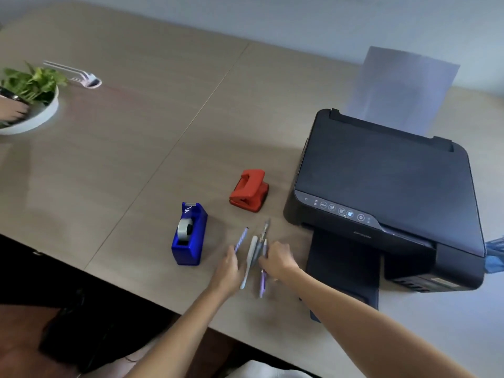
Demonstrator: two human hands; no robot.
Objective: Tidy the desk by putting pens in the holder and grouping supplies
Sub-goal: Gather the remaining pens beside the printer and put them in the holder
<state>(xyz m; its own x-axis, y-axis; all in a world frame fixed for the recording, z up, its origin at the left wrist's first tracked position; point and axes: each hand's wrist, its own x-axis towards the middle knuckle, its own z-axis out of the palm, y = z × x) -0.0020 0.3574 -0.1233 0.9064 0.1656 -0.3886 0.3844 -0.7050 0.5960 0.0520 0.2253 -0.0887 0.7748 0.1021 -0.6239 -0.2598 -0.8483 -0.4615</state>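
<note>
In the head view, a wood-toned surface [122,165] is seen from above, with both bare forearms reaching in from the lower edge. A loose cluster of pens [256,255] is gathered between the two hands, near the front edge of the surface and just left of the printer's output tray. The left hand [227,271] is placed at the left of the cluster, and a striped pen [241,240] is pinched in its grip, tip pointing away from the person. The right hand [276,261] is curled over the right side of the cluster, its grip closed on several pens (how many cannot be told through the blur). A blue tape dispenser [189,234] is set just left of the hands, and a red hole punch [249,190] is found beyond the pens. A black printer [381,192] is stood at the right, with a sheet of paper [401,88] upright in its rear feed. Far left, a white bowl [41,115] of green leaves [32,81] is seen, touched by another person's hand [12,110], and a white cable outlet [87,79] lies beside it.
</note>
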